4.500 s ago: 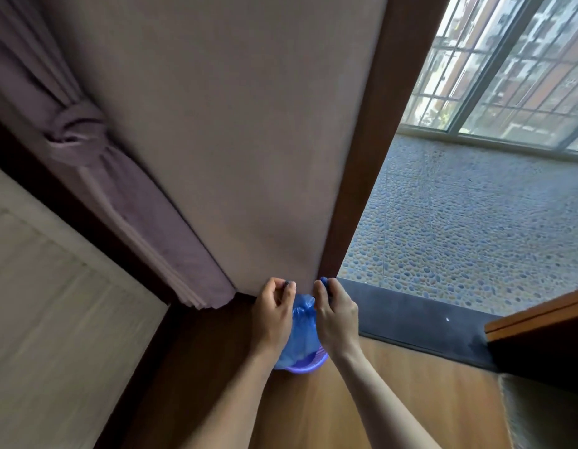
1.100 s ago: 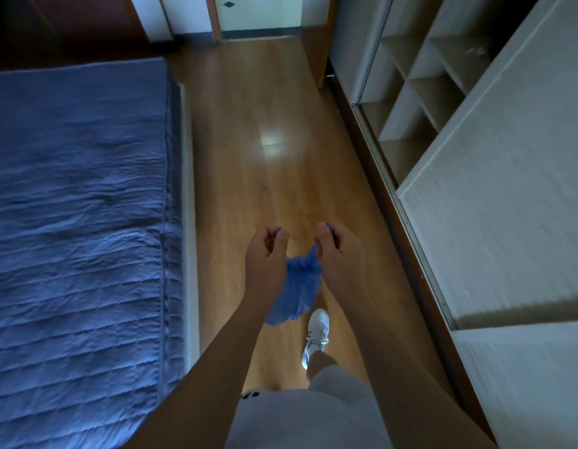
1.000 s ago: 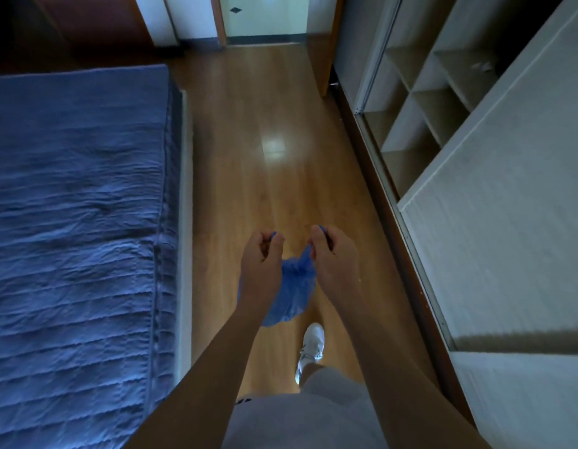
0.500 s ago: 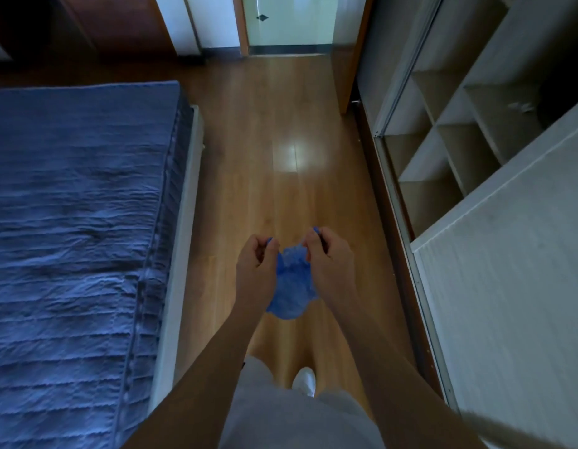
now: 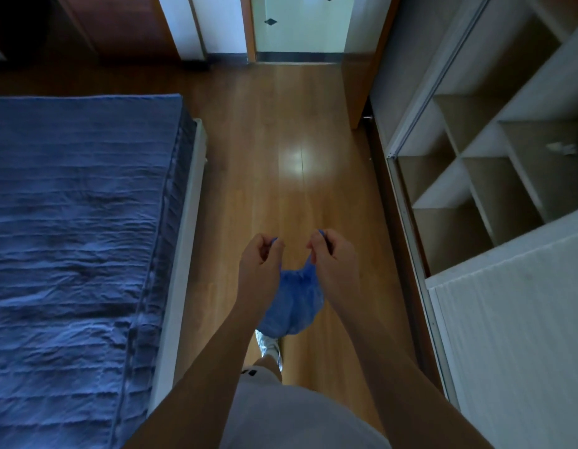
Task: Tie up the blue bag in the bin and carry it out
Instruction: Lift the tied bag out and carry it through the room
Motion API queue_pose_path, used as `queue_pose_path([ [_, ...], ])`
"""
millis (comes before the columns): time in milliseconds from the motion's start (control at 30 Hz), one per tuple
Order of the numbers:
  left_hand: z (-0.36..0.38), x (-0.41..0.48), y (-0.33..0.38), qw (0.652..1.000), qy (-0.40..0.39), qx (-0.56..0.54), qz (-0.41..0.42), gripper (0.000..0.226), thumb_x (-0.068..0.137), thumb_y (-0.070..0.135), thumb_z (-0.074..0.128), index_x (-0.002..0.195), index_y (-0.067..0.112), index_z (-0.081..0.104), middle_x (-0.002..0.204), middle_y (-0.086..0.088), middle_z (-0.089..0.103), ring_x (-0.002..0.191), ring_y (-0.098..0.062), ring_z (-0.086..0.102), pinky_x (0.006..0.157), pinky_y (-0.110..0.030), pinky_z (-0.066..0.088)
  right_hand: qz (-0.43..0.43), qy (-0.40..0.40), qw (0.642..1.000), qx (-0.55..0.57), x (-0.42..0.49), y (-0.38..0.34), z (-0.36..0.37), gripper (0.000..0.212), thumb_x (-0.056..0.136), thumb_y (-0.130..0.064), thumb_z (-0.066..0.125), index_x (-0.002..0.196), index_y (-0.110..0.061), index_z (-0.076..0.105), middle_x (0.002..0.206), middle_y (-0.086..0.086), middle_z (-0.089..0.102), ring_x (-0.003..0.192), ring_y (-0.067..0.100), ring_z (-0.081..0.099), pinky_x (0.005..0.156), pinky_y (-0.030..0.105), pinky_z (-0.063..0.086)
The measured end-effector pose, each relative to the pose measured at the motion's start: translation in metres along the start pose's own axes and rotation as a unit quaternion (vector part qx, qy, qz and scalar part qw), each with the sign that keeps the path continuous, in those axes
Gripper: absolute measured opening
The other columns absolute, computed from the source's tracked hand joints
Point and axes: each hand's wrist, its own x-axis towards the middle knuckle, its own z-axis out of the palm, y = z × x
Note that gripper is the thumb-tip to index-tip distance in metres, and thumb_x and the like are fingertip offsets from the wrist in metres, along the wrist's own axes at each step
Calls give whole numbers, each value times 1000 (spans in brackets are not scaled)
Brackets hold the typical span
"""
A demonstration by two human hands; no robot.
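Note:
The blue bag (image 5: 292,303) hangs in the air in front of me, small and rounded, its top gathered into two ends. My left hand (image 5: 260,262) pinches one end and my right hand (image 5: 334,257) pinches the other, a short gap between them. The bag's body dangles below and between both hands, above the wooden floor (image 5: 290,140). No bin is in view.
A bed with a blue quilt (image 5: 77,228) fills the left. An open wardrobe with shelves (image 5: 469,176) and its sliding door (image 5: 514,335) line the right. A doorway (image 5: 300,27) lies straight ahead. My white shoe (image 5: 269,346) shows below the bag.
I have turned from the bin by the curtain and walked along the floor strip toward the doorway. Both hands kept their hold on the bag's ends, now a little farther apart.

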Motion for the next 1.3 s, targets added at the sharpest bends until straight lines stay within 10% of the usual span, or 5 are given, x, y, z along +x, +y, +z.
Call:
queue_pose_path([
  [200, -16, 111, 31, 1000, -17, -4, 1, 25, 98, 17, 53, 86, -4, 55, 73, -14, 49, 69, -23, 48, 69, -41, 45, -1, -29, 999, -23, 97, -45, 40, 30, 101, -27, 49, 72, -27, 57, 58, -8, 54, 54, -1, 50, 57, 14, 43],
  [600, -4, 279, 70, 1000, -13, -8, 14, 21, 99, 19, 52, 88, 3, 60, 75, -13, 56, 71, -19, 54, 69, -36, 47, -15, 14, 1000, -16, 262, -79, 86, 32, 102, -22, 48, 74, -13, 60, 62, -3, 54, 58, 8, 51, 60, 28, 45],
  [1300, 145, 570, 158, 993, 104, 53, -26, 18, 96, 22, 55, 80, 17, 61, 67, 5, 56, 64, -9, 54, 64, -28, 45, -24, -33, 998, -38, 611, -103, 49, 29, 101, -28, 49, 78, -15, 63, 62, -4, 61, 59, 8, 61, 55, 13, 44],
])
